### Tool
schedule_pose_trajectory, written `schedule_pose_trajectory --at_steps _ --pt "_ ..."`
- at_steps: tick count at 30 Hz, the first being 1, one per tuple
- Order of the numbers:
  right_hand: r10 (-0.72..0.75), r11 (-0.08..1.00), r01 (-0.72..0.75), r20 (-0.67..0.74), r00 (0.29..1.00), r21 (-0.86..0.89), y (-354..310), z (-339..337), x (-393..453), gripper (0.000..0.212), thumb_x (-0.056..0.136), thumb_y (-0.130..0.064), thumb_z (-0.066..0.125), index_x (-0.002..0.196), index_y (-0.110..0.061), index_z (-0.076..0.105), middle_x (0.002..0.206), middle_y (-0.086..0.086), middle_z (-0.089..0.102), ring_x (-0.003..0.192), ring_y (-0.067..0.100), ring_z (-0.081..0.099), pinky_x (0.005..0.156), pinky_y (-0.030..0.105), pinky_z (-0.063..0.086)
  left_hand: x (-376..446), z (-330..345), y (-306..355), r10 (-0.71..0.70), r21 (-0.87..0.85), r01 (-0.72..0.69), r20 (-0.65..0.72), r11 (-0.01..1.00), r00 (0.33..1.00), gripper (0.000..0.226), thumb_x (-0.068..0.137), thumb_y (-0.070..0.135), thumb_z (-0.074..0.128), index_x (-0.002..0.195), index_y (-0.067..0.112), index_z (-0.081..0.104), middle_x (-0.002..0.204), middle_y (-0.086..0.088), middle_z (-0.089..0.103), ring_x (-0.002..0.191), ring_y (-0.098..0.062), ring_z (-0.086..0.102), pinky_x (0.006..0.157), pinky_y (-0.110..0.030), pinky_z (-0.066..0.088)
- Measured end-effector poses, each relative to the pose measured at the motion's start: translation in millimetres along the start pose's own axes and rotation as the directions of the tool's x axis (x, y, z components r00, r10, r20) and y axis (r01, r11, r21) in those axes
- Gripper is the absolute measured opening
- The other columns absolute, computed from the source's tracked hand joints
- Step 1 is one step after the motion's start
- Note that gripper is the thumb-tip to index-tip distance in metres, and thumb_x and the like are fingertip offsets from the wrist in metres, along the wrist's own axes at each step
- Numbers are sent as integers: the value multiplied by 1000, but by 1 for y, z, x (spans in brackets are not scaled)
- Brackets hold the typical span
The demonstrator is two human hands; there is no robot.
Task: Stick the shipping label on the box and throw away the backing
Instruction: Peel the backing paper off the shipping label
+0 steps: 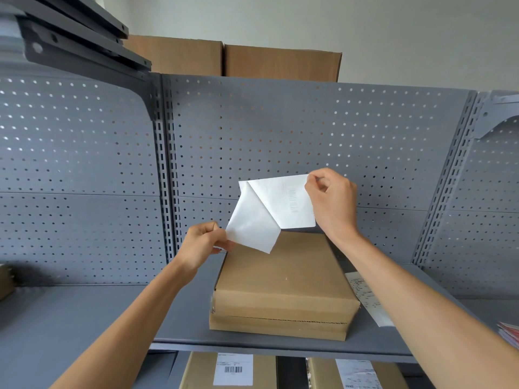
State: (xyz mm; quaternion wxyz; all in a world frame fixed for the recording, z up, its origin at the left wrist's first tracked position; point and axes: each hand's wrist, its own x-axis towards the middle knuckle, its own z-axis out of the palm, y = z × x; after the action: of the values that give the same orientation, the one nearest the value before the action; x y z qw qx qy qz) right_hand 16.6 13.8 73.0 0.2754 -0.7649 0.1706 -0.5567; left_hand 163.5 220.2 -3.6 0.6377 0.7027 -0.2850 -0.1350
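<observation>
A brown cardboard box (283, 284) lies flat on the grey metal shelf (84, 313). Above its far edge I hold a white shipping label sheet, partly peeled in two. My right hand (331, 200) pinches the top right corner of the sheet with the faint barcode showing through (292, 203). My left hand (202, 245) pinches the lower left corner of the plain white layer (252, 226), which folds away from the other along a diagonal. Which layer is the label and which the backing I cannot tell for sure.
A grey perforated back panel (280, 136) rises behind the shelf. A printed paper slip (368, 299) lies right of the box, red-edged papers (509, 332) at far right. Labelled cartons (233, 372) sit on the shelf below, large cartons (280, 63) above.
</observation>
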Motion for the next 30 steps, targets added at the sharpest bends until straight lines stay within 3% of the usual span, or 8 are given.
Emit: schedule_pose_trajectory --at_steps 4,9,13,15,22,27,30 --pt "-14 1000 14 -20 1000 -5 -1 -3 8 13 89 -11 60 82 -12 71 64 0 68 62 23 62 58 33 47 -1 -11 -3 -17 -74 20 46 997 999 30 89 -1 56 62 9 49 82 -25 75 76 -27 72 83 -41 51" --pt "-2 1000 2 -37 999 -10 4 -10 22 15 89 -9 60 78 -14 69 59 -3 65 56 19 55 57 30 43 -7 -24 -6 -27 -202 50 112 978 993 24 72 9 59 50 16 53 70 -17 67 65 -28 63 80 -43 49" --pt "0 1000 0 -20 1000 -28 8 -17 30 16 90 -8 58 79 -12 69 64 5 68 57 22 56 57 30 43 -9 -33 -13 -44 -286 71 98 956 994 32 77 4 56 50 15 46 62 -10 61 59 -25 57 72 -39 47" --pt "-1 999 0 -21 1000 -49 11 -19 32 17 91 -7 57 80 -10 69 65 7 68 57 22 56 58 31 44 -11 -38 -17 -57 -296 79 84 952 995 36 80 2 56 49 16 46 62 -10 60 58 -25 54 70 -37 46" --pt "16 997 -21 -55 998 -78 17 -21 39 17 93 -7 56 88 -8 73 76 9 73 72 32 67 66 41 54 -22 -60 -33 -150 -267 164 74 950 986 17 68 14 60 54 17 52 70 -14 61 59 -24 53 69 -38 42" --pt "24 997 -28 -58 998 -70 17 -18 40 18 93 -8 55 84 -11 71 69 5 69 58 18 53 60 33 47 -29 -79 -63 -276 -243 250 -81 937 958 11 83 5 56 73 8 57 75 -13 68 57 -22 53 62 -34 36" --pt "28 998 -31 -62 998 -60 18 -16 40 18 92 -9 54 85 -10 71 70 5 70 60 20 56 63 34 49 -32 -88 -72 -319 -164 292 -178 942 931 9 85 2 57 79 0 63 77 -17 67 58 -23 51 57 -33 33"
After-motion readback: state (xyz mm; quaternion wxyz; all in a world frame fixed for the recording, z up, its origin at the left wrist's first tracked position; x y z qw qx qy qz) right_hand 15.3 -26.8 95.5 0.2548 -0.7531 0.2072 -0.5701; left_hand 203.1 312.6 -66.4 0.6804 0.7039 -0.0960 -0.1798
